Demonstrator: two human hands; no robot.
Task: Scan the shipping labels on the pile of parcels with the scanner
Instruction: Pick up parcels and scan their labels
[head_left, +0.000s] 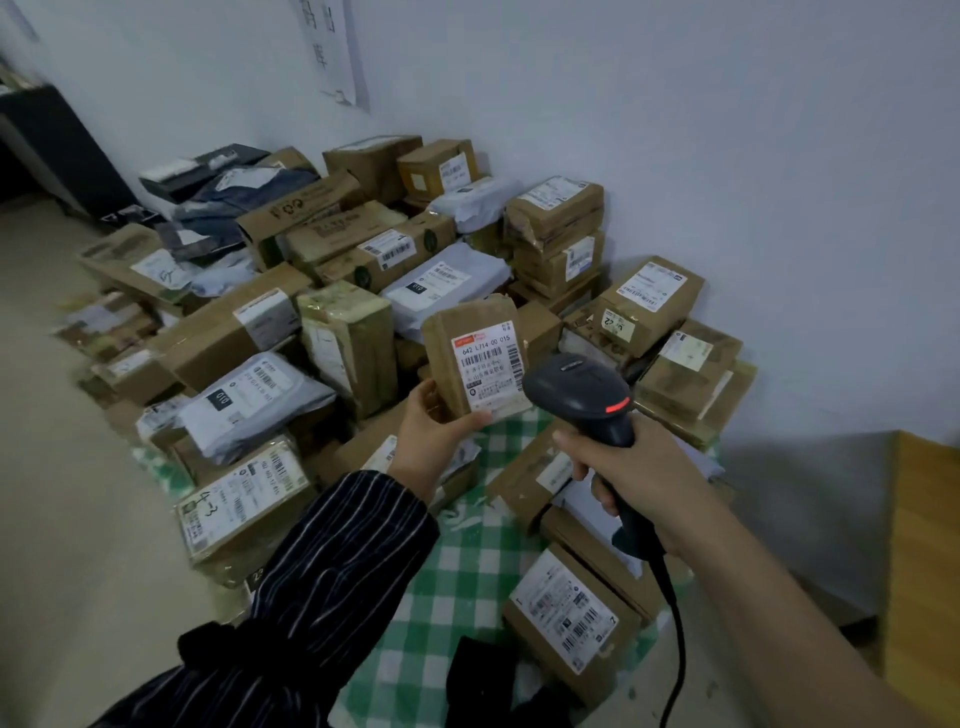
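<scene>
left grip (436, 431): holding a small brown parcel (448, 332) by its bottom edge, thumb across the lower front, other fingers hidden behind it
right grip (641, 480): fingers wrapped round the handle of a black handheld scanner (582, 389); forearm bare
parcel pose: upright above the left grip, tilted slightly, front face to the camera, raised clear of the pile
shipping label (488, 364): white, on the parcel front, just above the left thumb; red strip on top, "642 L714 00 015" printed, barcodes below it and down the right edge
scanner pose: head up and left of the right grip, just beside the label's lower right corner, overlapping it in this view; can't tell if they touch
scanner light (618, 407): red bar lit on the back of the head, just above the right grip
scanner cable (675, 649): black, runs down from the handle base below the right grip and out of frame
pile of parcels (337, 260): cardboard boxes and grey poly mailers beyond and left of both grips, stacked on the floor against the white wall (727, 130); most show white labels
box marked "4-3" (244, 499): below-left of the left grip, label up
labelled box (566, 613): below the right grip, label up
checked cloth (457, 571): green and white, under the near parcels, below both grips
sleeve (332, 571): dark with pale stripes, on the left arm
</scene>
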